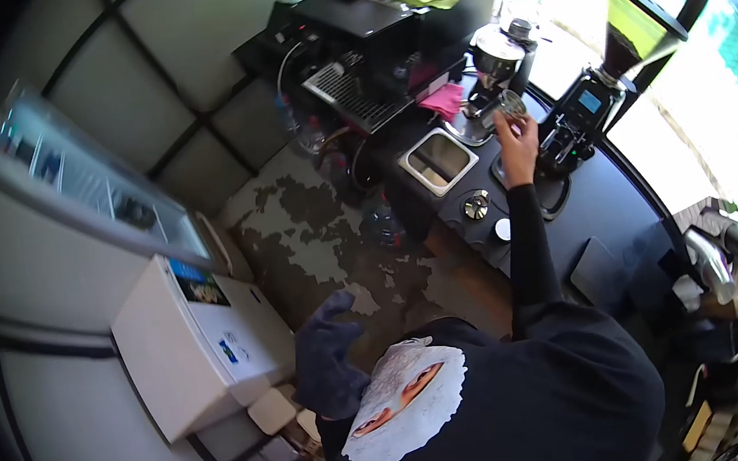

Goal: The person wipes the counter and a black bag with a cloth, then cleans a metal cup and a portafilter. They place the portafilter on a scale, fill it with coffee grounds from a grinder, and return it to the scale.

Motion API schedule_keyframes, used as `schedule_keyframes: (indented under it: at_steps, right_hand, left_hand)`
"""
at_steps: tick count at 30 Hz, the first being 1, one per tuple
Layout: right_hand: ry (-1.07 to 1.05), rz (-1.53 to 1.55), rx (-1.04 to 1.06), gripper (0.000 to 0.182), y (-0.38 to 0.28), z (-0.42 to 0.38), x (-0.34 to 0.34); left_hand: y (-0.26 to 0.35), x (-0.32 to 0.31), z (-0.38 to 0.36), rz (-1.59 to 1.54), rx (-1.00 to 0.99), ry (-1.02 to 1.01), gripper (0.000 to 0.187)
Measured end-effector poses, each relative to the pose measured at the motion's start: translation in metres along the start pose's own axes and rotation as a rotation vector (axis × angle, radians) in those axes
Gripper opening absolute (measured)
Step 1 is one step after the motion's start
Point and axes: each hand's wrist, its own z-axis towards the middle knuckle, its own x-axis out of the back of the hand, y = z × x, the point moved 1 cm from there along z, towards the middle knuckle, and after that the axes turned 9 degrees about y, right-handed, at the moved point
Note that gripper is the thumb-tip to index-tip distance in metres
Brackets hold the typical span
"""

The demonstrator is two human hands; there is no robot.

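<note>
My right hand [519,143] reaches over the dark counter, its fingers closed on a small clear glass [512,104] beside the silver and black grinder [497,53]. A pink cloth [443,101] lies left of the glass. Nearer me, a steel-rimmed inset bin [439,162], a round metal tool [476,205] and a small white cup [503,230] are on the counter. A dark grey-blue cloth [330,360] covers my left hand, held low beside my printed black shirt; its fingers are hidden.
An espresso machine [362,19] with a drip tray stands at the counter's far left. A second black grinder [588,102] is by the window. Metal pitchers [709,262] are at the right. A glass-door fridge [96,181] and a white cabinet [171,347] stand at the left.
</note>
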Motion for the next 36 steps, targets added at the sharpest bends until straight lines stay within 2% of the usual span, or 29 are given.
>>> schedule_keyframes:
  at_steps: [1,3,6,11,16,20,23,26,28,31,34,35,36]
  right_hand:
    - [0.006,-0.106,-0.009,0.051,0.024,0.024,-0.009]
    - [-0.007,-0.331,-0.06,0.065,0.059,0.061,-0.021]
    - [-0.139,-0.648,-0.178,0.083,0.102,0.097,-0.03]
    - [-0.12,-0.756,-0.347,0.088,0.133,0.119,-0.053]
    - [0.059,-0.803,-0.255,0.081,0.139,0.129,-0.069]
    - [0.148,-0.816,-0.187,0.077,0.144,0.125,-0.081]
    - [0.344,-0.851,-0.088,0.071,0.147,0.122,-0.089]
    - [0.296,-0.748,-0.024,0.065,0.167,0.135,-0.092]
    - [0.368,-0.792,0.015,0.063,0.174,0.138,-0.095]
    - [0.398,-0.908,-0.007,0.068,0.174,0.14,-0.106]
    - [0.457,-1.014,-0.109,0.086,0.169,0.134,-0.109]
    - [0.523,-1.07,-0.124,0.098,0.16,0.124,-0.115]
    - [0.547,-1.096,-0.098,0.103,0.142,0.108,-0.12]
  left_hand:
    - [0.003,-0.003,0.023,0.058,-0.26,-0.018,0.044]
    - [0.006,-0.013,0.06,0.1,-0.525,-0.065,0.035]
    - [-0.001,-0.028,0.096,-0.091,-0.358,-0.164,0.04]
    - [-0.022,-0.047,0.135,-0.117,-0.119,-0.214,0.043]
    - [-0.041,-0.046,0.158,-0.113,0.035,-0.264,0.045]
    - [-0.055,-0.034,0.186,-0.128,0.085,-0.305,0.047]
    - [-0.062,-0.016,0.209,-0.146,0.124,-0.329,0.049]
    - [-0.072,0.011,0.232,-0.169,0.159,-0.363,0.05]
    - [-0.077,0.031,0.252,-0.175,0.172,-0.387,0.051]
    - [-0.086,0.058,0.286,-0.183,0.193,-0.414,0.053]
    - [-0.099,0.077,0.321,-0.205,0.226,-0.454,0.054]
    - [-0.104,0.081,0.333,-0.211,0.239,-0.485,0.055]
    - [-0.107,0.086,0.343,-0.215,0.255,-0.516,0.055]
